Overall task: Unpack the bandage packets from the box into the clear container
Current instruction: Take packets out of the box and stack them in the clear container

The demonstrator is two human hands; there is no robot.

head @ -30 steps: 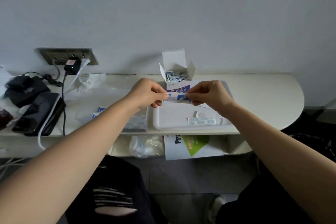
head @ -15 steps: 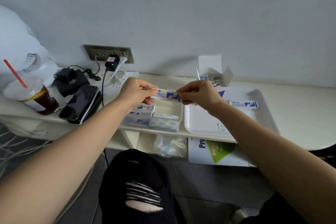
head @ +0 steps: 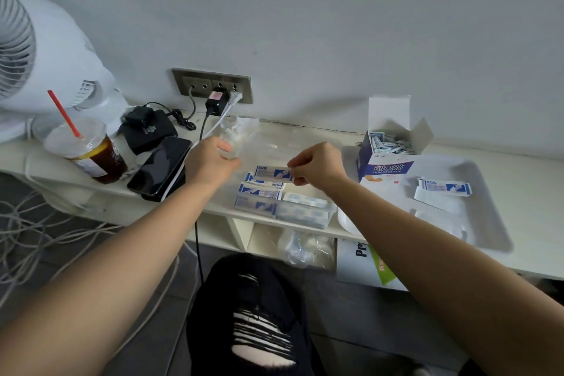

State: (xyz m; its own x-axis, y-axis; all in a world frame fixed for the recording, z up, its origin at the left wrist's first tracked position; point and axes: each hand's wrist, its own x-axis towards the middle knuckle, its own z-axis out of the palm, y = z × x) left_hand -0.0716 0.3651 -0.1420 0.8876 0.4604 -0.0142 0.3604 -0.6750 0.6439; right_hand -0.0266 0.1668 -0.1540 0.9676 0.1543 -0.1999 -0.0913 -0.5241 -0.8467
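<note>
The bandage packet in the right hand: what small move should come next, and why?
Probably lower the bandage packet and let it go into the clear container. The right hand pinches it by one end just above the packets lying there, the left hand is off it, and the box holds more.

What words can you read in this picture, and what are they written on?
"CHUANGKOUTIE": bandage box, under large Chinese characters.
"Pr": cut-off start of a word on the white-and-green paper below the shelf.
Bandage packets: print too small to read.
Drink cup label: too blurred.
</note>
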